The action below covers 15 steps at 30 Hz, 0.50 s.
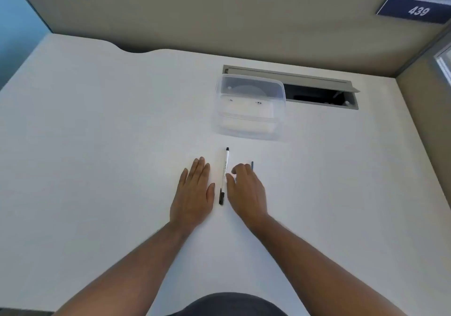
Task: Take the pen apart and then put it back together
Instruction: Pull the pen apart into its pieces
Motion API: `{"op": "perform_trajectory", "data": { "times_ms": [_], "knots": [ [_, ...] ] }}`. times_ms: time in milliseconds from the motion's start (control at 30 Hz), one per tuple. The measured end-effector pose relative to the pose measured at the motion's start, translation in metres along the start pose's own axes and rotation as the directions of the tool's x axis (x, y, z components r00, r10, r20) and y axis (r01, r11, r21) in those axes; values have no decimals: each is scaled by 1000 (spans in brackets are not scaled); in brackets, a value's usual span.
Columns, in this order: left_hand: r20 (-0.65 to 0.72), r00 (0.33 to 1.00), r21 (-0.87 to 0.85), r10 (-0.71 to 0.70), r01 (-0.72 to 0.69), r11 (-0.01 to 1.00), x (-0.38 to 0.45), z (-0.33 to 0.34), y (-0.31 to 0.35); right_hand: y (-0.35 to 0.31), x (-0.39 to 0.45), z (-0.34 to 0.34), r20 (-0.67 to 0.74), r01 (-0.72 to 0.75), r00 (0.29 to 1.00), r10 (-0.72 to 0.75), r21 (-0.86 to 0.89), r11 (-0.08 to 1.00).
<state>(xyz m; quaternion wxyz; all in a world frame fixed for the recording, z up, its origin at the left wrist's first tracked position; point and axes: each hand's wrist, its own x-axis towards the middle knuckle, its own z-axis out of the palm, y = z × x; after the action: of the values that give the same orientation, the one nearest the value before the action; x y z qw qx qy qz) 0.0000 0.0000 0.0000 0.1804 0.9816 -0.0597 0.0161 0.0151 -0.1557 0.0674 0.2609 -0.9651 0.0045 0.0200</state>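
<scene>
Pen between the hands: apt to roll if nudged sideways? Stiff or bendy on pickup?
The pen lies flat on the smooth white desk between the left hand and right hand. Its slim round barrel would probably roll under a sideways nudge, though the black cap's clip may check it. It looks like rigid plastic, so likely stiff and light.

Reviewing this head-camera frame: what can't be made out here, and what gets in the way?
- Small dark piece beside the right hand: mostly hidden by the fingers, so its identity is unclear.
- Right hand's grip: curled fingers hide whether it holds that piece.
- Pen print: too small to read.
- Clear container contents: blurred by translucent plastic.
- Desk cable hatch interior: too dark.
</scene>
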Motion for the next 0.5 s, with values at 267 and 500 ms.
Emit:
{"op": "perform_trajectory", "data": {
  "times_ms": [267,500],
  "knots": [
    [2,1000,50,-2,2,999,1,2,-3,-17,19,9,182,-245,951,250,-48,968],
    [-34,999,-13,6,-7,1000,1,-2,-2,-19,24,4,230,-248,940,253,-50,967]
  ]
}}
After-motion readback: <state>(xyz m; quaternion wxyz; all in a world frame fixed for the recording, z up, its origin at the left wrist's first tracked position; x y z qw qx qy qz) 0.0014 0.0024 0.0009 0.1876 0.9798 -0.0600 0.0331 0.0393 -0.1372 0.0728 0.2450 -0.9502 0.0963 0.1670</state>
